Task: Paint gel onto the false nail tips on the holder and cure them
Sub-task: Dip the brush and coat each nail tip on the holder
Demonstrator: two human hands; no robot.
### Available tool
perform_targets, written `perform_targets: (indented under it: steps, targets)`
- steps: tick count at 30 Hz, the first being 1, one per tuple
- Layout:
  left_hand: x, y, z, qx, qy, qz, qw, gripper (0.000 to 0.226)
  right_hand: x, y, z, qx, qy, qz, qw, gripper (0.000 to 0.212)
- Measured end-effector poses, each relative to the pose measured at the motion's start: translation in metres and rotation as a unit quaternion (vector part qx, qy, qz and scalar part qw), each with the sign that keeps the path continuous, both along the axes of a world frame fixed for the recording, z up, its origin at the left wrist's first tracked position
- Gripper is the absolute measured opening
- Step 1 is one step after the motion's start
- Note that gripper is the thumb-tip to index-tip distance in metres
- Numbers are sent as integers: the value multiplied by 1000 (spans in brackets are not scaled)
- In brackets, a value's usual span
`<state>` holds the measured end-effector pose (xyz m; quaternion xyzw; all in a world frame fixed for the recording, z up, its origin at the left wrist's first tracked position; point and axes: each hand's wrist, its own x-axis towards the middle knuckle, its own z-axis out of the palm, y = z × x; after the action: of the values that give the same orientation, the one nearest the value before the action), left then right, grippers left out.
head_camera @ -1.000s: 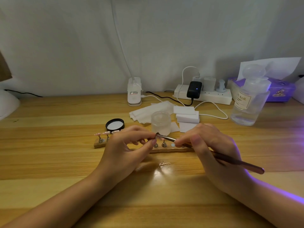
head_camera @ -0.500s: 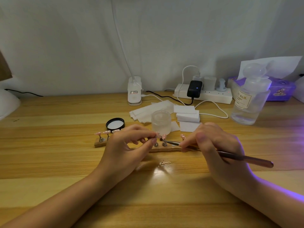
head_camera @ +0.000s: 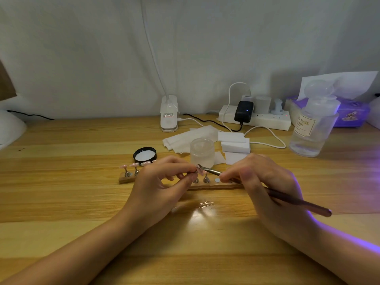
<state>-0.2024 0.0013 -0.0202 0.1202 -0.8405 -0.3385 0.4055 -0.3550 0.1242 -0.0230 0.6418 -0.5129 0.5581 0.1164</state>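
A long wooden nail holder (head_camera: 125, 179) lies across the desk's middle, with pink false nail tips (head_camera: 124, 166) on small metal stands along it. My left hand (head_camera: 160, 186) pinches one small stand with a pink tip, lifted just above the holder. My right hand (head_camera: 265, 182) grips a slim gel brush (head_camera: 298, 202), and the brush's flat tip touches that pinched nail. A frosted gel jar (head_camera: 202, 152) stands open right behind the hands, its black lid (head_camera: 145, 155) lying to the left.
White wipes (head_camera: 185, 140) and foam blocks (head_camera: 234, 144) lie behind the jar. A clear liquid bottle (head_camera: 312, 124), a power strip (head_camera: 255, 118) with cables, a lamp base (head_camera: 169, 116) and a purple tissue box (head_camera: 349, 114) line the back. Purple light falls from the right.
The brush tip, down at the holder half a second ago, has come back up to the nail pinched in my left hand. My left hand has stayed in place.
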Motion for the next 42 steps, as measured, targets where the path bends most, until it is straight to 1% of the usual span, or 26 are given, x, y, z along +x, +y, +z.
perform_targets:
  steps: [7, 10, 17, 22, 23, 27, 29, 32, 34, 35, 37, 39, 40, 42]
  targets:
    - [0, 0, 0, 0, 4, 8, 1000, 18, 1, 1, 2, -5, -7, 9, 1000, 43]
    - [0, 0, 0, 0, 5, 11, 1000, 18, 1, 1, 2, 8, -10, 12, 1000, 45]
    - [1, 1, 1, -9, 11, 19, 1000, 14, -1, 4, 2, 19, -50, 0, 999, 38]
    - [2, 1, 2, -14, 23, 21, 999, 15, -1, 5, 6, 7, -40, 5, 999, 16]
    - [3, 1, 2, -14, 25, 24, 999, 15, -2, 4, 7, 9, -40, 11, 999, 18]
    - [2, 1, 1, -6, 23, 32, 999, 13, -3, 1, 6, 4, -28, 11, 1000, 46]
    - [2, 1, 1, 6, 25, 28, 999, 12, -1, 2, 5, 7, -52, 21, 998, 46]
    - [3, 2, 2, 13, 29, 18, 999, 13, 1, 2, 5, 44, -145, 65, 986, 42]
    - [2, 3, 2, 11, 32, 13, 999, 13, 1, 3, 5, 53, -156, 70, 984, 43]
    - [2, 3, 2, 10, 34, 12, 999, 13, 1, 3, 5, 51, -151, 70, 985, 40]
    - [2, 2, 2, 10, 38, 12, 999, 14, 0, 4, 5, 52, -121, 53, 990, 27]
    - [2, 1, 1, 12, 41, 10, 999, 14, 0, 3, 6, 48, -75, 29, 996, 9]
    - [2, 1, 1, 13, 43, 9, 999, 13, -1, 2, 7, 37, -42, 21, 998, 5]
    - [1, 0, 0, 15, 44, 7, 999, 11, -1, 1, 7, 22, 16, 26, 999, 10]
